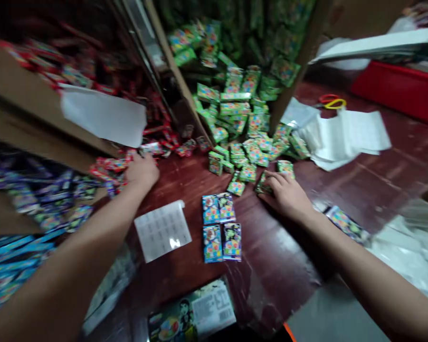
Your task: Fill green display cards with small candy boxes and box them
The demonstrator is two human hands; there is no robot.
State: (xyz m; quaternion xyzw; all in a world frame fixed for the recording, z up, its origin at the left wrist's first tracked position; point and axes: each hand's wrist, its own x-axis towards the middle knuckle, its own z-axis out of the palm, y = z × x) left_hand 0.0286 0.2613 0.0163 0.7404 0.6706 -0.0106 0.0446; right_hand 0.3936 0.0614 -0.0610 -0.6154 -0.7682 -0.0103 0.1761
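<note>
My left hand (141, 172) reaches among the red packets (109, 166) at the left, its fingers curled down onto one; blur and the hand itself hide part of the grip. At the edge of the green pile, my right hand (287, 194) has its fingers closed over a small green packet (263, 184). Between my hands, two blue packets (213, 243) and two dark purple packets (232, 241) lie face up in two rows. A white label sheet (163, 230) lies to their left. Nearer to me is a dark printed pouch (190, 313) with a white label.
Green packets (235, 109) spill from a cardboard box. Purple packets (53, 190) and blue packets (17, 261) fill boxes at the left. White paper (105, 114) lies over the red ones. Scissors (333, 102), papers (349, 137), a single packet (345, 223) and clear bags (406, 251) are at the right.
</note>
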